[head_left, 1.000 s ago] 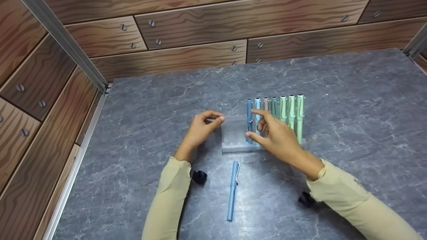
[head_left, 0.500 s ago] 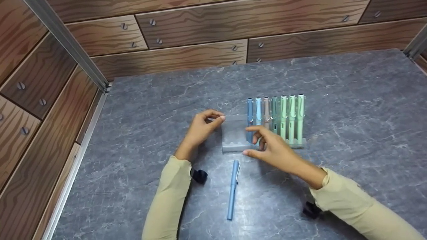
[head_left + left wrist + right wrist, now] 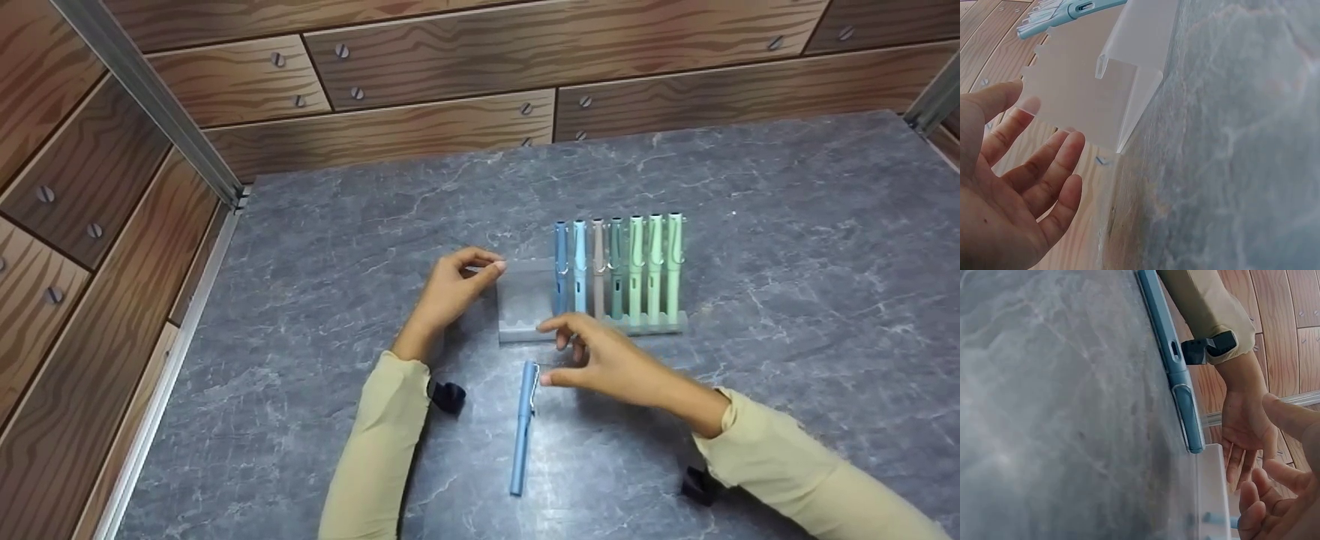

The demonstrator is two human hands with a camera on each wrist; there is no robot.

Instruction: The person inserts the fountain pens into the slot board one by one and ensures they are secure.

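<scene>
A clear pen stand (image 3: 521, 296) holds several capped pens side by side on its right part: blue, light blue (image 3: 580, 251), brownish, dark green and pale green (image 3: 655, 259). At its top left corner, my left hand (image 3: 451, 289) pinches the edge; the left wrist view shows thumb and index finger (image 3: 1008, 126) on either side of the clear plate (image 3: 1072, 84). One blue pen (image 3: 523, 431) lies lengthwise on the table before the stand, its clip end away from me. Holding nothing, my right hand (image 3: 611, 360) hovers beside that clip end, thumb and index finger spread apart.
Grey marbled tabletop (image 3: 360, 225) lies under everything. Wood-patterned walls (image 3: 450, 67) close off the back and left, with a metal post (image 3: 150, 90) at the left corner. Black wrist cameras (image 3: 450, 397) sit under both sleeves.
My right hand has come down from in front of the standing pens toward me, to the clip end of the lying blue pen. My left hand stays at the stand's corner.
</scene>
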